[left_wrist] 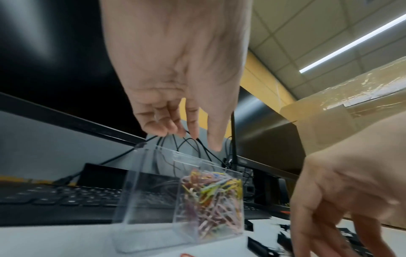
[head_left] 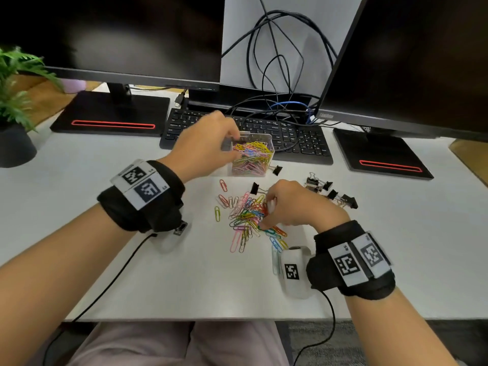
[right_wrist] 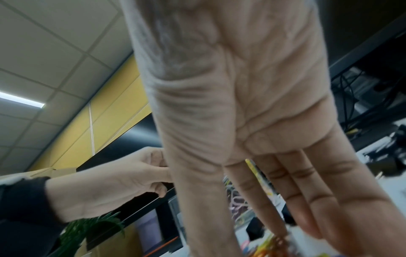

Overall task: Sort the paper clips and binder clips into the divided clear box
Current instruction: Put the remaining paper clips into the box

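The right hand (head_left: 293, 204), its grip relaxed and holding nothing visible, presses fingertips into the loose paper clips (head_left: 248, 215) on the worktop (head_left: 105, 273). Beyond, the left hand (head_left: 206, 146) hovers slack-fingered above the divided clear box (head_left: 252, 155) — binder clips (head_left: 330, 191) lie right of both.

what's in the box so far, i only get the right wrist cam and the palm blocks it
Observer: One compartment of the clear box is packed with coloured paper clips; the one beside it looks empty.
Operator: binder clips?
Observer: The black binder clips lie on the desk around the loose pile; I see none in the box.
Operator: left hand holding anything
Observer: No, the left hand hangs over the box with loose fingers and nothing in them.
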